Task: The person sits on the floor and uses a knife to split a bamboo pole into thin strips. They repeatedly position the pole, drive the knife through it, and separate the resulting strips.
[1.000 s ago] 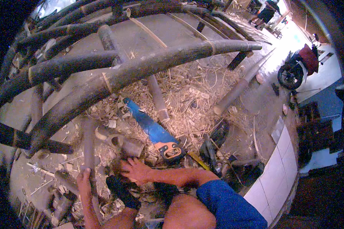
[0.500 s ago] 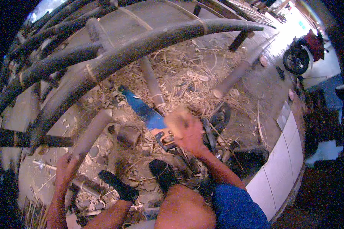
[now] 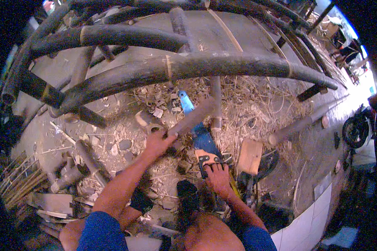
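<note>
My left hand (image 3: 158, 142) grips the near end of a short bamboo piece (image 3: 192, 118) that angles up and away over the debris. A handsaw with a blue blade (image 3: 195, 131) lies beneath that piece, its wooden handle (image 3: 208, 158) toward me. My right hand (image 3: 217, 175) rests on the handle with its fingers curled around it. A flat wooden block (image 3: 250, 155) lies just right of the saw.
Thick dark bamboo poles (image 3: 205, 67) arch overhead in a lashed frame. Shavings, offcuts and short bamboo tubes (image 3: 88, 159) litter the concrete floor. My two dark sandals (image 3: 187, 194) are planted below the hands. A motorbike (image 3: 358, 127) stands at the right; white tiles (image 3: 310, 217) sit lower right.
The wooden block that my right hand held is now down beside the saw, and that hand has gone to the saw handle. My left hand has lifted the bamboo piece over the blade.
</note>
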`<state>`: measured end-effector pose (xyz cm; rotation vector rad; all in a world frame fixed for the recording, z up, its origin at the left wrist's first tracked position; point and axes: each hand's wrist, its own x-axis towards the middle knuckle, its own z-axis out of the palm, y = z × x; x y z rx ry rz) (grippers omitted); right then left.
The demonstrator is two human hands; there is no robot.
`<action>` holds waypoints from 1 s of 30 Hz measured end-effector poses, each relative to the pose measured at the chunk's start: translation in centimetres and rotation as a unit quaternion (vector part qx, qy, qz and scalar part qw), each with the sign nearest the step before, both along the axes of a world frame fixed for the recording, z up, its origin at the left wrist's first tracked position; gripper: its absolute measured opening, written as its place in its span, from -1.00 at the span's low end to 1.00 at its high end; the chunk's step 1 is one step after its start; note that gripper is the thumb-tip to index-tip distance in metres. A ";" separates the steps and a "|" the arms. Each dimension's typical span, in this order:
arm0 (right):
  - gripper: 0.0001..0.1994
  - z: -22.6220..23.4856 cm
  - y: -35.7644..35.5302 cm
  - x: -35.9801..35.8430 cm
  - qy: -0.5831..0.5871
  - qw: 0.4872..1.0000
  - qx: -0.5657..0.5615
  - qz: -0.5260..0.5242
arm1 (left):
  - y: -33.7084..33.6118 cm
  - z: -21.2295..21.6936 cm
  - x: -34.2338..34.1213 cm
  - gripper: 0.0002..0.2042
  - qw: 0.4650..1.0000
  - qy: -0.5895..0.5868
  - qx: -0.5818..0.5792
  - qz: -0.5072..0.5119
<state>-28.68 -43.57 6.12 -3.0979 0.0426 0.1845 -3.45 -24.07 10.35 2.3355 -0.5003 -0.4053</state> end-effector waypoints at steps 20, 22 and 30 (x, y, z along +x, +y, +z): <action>-0.60 16.1 -1.0 -13.1 -0.228 0.674 0.555 -0.431 | -3.9 -7.5 0.0 -0.41 0.993 -0.099 0.058 0.023; -0.52 16.2 -0.8 -12.4 -0.242 0.725 0.537 -0.356 | -3.6 -7.3 -0.8 -0.41 0.993 -0.104 0.057 -0.010; -0.42 13.4 -0.4 -6.3 -0.120 0.876 0.422 -0.203 | -2.5 -7.3 -2.8 -0.44 0.999 -0.032 0.034 -0.017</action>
